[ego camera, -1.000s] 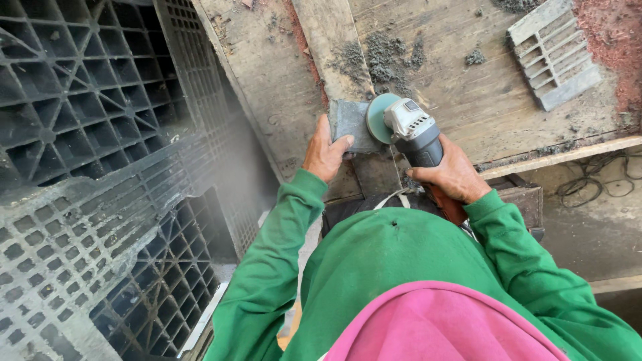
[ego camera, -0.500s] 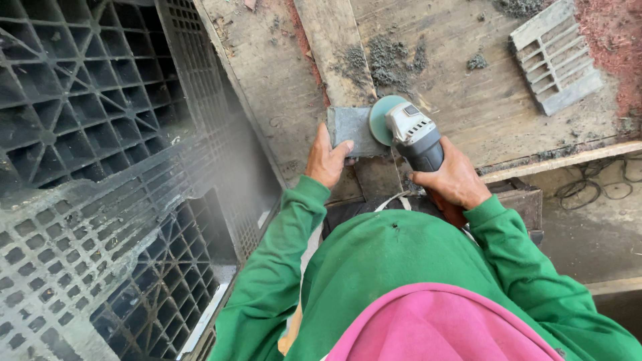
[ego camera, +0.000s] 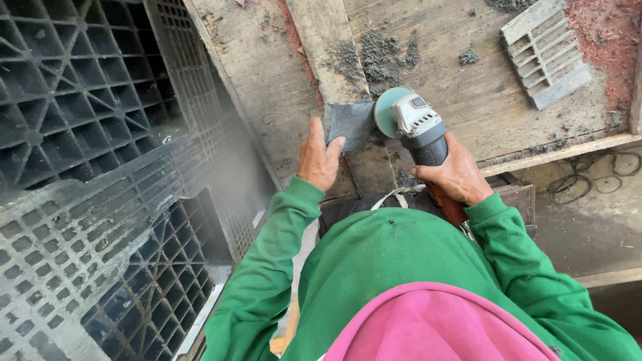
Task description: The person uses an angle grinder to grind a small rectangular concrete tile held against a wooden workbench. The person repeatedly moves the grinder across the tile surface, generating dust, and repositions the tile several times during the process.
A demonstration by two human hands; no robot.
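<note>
My left hand presses down on a small flat grey piece lying on the wooden workbench. My right hand grips the body of an angle grinder. Its teal disc meets the right edge of the grey piece. Both arms wear green sleeves, and a pink cap rim fills the bottom of the view.
Black plastic grid pallets stand stacked at the left, with dust haze drifting over them. A grey slatted plastic part lies at the bench's far right beside reddish dust. Grey grinding dust sits behind the disc. Cables lie on the floor at the right.
The grinder and both hands hold nearly the same spot; the view has shifted slightly. Dust haze keeps drifting over the pallets at the left.
</note>
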